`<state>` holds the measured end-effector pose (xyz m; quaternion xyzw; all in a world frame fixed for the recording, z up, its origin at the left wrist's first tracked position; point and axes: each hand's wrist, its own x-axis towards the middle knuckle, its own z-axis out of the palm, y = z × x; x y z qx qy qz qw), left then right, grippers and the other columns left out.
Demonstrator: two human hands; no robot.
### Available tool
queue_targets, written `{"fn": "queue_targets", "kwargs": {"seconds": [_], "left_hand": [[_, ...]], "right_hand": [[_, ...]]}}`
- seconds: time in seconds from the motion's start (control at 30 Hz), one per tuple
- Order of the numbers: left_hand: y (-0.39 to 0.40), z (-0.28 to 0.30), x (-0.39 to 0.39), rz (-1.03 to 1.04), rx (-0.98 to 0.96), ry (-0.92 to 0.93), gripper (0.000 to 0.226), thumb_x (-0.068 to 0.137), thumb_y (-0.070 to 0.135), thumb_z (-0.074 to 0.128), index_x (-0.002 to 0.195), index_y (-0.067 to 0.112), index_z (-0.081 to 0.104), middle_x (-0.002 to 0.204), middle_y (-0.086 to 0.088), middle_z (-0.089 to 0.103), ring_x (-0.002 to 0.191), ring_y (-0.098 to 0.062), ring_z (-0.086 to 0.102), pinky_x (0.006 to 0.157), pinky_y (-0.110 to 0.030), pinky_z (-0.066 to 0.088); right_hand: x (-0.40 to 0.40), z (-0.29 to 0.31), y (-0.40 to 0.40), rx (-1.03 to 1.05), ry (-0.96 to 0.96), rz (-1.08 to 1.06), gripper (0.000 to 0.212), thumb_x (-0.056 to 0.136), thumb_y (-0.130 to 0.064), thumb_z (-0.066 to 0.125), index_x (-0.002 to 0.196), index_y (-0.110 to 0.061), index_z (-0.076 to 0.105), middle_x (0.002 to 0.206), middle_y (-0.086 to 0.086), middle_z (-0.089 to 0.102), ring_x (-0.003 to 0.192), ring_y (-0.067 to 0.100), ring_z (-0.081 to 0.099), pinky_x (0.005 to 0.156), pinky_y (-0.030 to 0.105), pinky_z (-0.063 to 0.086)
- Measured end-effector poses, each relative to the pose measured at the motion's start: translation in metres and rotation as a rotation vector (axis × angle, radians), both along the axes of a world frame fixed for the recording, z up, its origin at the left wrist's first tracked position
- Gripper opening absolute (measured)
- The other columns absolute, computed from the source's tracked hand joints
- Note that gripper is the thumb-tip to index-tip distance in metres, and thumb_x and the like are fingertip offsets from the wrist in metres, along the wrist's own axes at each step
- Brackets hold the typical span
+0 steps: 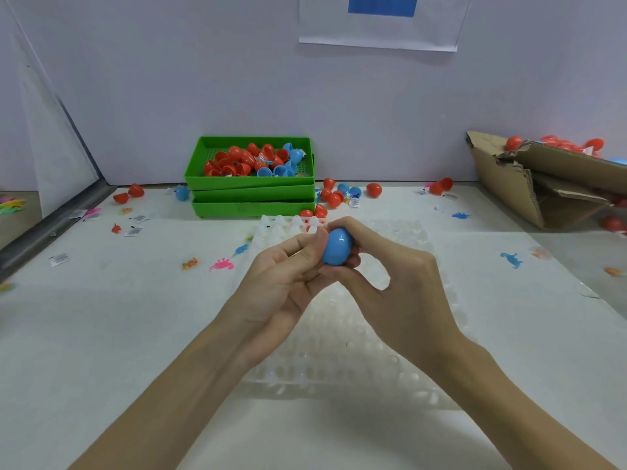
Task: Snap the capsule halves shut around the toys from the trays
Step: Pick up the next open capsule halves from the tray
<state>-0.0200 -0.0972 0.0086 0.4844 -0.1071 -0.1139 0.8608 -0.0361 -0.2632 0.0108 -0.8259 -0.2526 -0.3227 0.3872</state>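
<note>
Stacked green plastic trays [252,193] block table's far edge, centre. Torn brown cardboard box [543,184] fills far-right corner. Clear bumpy plastic sheet [339,351] covers middle; bare white table [118,334] w/ open room along near-left edge.

blue capsule [337,246], green trays [252,184], red halves [234,162]

Closed blue capsule [337,246] in midair above clear tray [339,361]

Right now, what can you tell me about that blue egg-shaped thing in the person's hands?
The blue capsule is a smooth, glossy plastic egg, seemingly closed; no seam is clear. It is held above the clear bubbled tray, pinched between the left hand and the right hand, whose fingers wrap its sides and underside. Nothing else touches it.
</note>
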Motion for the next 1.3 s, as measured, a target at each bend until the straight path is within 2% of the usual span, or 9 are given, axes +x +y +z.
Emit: {"fn": "queue_targets", "kwargs": {"seconds": [0.3,0.47,0.63,0.8,0.87,0.93,1.03,1.17,1.3], "left_hand": [[-0.004,-0.006,0.000,0.186,0.244,-0.096,0.043,0.091,0.043,0.068,0.112,0.007,0.075,0.106,-0.016,0.078,0.099,-0.026,0.076,0.091,-0.028,0.060],[-0.004,-0.002,0.003,0.360,0.505,-0.178,0.051,0.095,0.059,0.044,0.110,0.019,0.071,0.090,-0.001,0.079,0.076,-0.019,0.077,0.067,-0.020,0.059],[0.017,0.000,0.013,0.505,0.486,-0.122,0.054,0.106,0.051,0.040,0.095,0.010,0.074,0.082,-0.006,0.076,0.064,-0.018,0.069,0.061,-0.029,0.055],[0.023,-0.003,0.018,0.499,0.493,-0.052,0.052,0.111,0.040,0.043,0.088,0.006,0.074,0.076,-0.007,0.075,0.061,-0.016,0.068,0.064,-0.035,0.053],[0.025,-0.003,0.018,0.487,0.544,-0.080,0.046,0.110,0.036,0.046,0.086,0.008,0.074,0.076,-0.005,0.075,0.065,-0.017,0.068,0.064,-0.033,0.054],[0.030,-0.002,0.020,0.543,0.664,-0.182,0.036,0.109,0.029,0.052,0.083,0.013,0.073,0.076,0.000,0.074,0.070,-0.020,0.069,0.065,-0.033,0.055],[0.041,-0.004,0.024,0.735,1.066,-0.449,0.022,0.105,0.025,0.058,0.086,0.019,0.067,0.086,0.006,0.069,0.081,-0.019,0.064,0.066,-0.035,0.050],[0.046,-0.010,0.021,0.638,1.722,-0.377,0.035,0.106,0.046,0.046,0.122,0.018,0.061,0.118,-0.006,0.057,0.109,-0.027,0.053,0.079,-0.037,0.048],[0.041,-0.013,0.018,0.384,1.842,-0.182,0.061,0.106,0.060,0.032,0.150,0.019,0.037,0.141,-0.010,0.047,0.126,-0.031,0.051,0.091,-0.041,0.047]], "right_hand": [[0.003,-0.007,0.003,0.120,0.178,0.067,0.042,0.090,-0.021,0.078,0.131,-0.016,0.067,0.113,-0.012,0.074,0.104,0.002,0.069,0.094,0.015,0.052],[0.013,-0.002,-0.004,0.189,0.325,-0.058,0.046,0.092,-0.023,0.076,0.136,-0.025,0.064,0.112,-0.006,0.066,0.098,0.009,0.064,0.083,0.018,0.056],[0.050,0.035,-0.040,0.727,0.593,0.001,0.023,0.098,-0.017,0.069,0.121,-0.020,0.070,0.103,-0.012,0.076,0.096,0.003,0.070,0.085,0.020,0.059],[0.116,0.120,-0.118,1.705,0.606,0.247,0.053,0.102,-0.029,0.064,0.141,0.002,0.048,0.144,0.016,0.057,0.125,0.025,0.060,0.094,0.032,0.056],[0.117,0.116,-0.130,1.914,0.626,0.301,0.055,0.105,-0.023,0.058,0.151,0.000,0.039,0.159,0.020,0.040,0.133,0.029,0.054,0.109,0.037,0.047],[0.112,0.097,-0.121,1.438,0.752,0.022,0.048,0.104,-0.012,0.056,0.148,0.005,0.044,0.152,0.023,0.049,0.133,0.032,0.055,0.110,0.037,0.044],[0.096,0.054,-0.106,0.512,0.723,-0.364,0.028,0.098,-0.013,0.069,0.120,0.005,0.070,0.100,0.010,0.075,0.087,0.020,0.070,0.072,0.024,0.055],[0.067,0.005,-0.100,-0.016,0.693,-0.614,0.021,0.101,-0.025,0.064,0.112,-0.009,0.072,0.101,0.003,0.072,0.088,0.018,0.065,0.075,0.028,0.049],[0.054,-0.021,-0.098,-0.163,0.868,-0.737,0.041,0.105,-0.044,0.052,0.095,-0.007,0.065,0.090,0.008,0.071,0.080,0.022,0.065,0.071,0.032,0.049]]}}
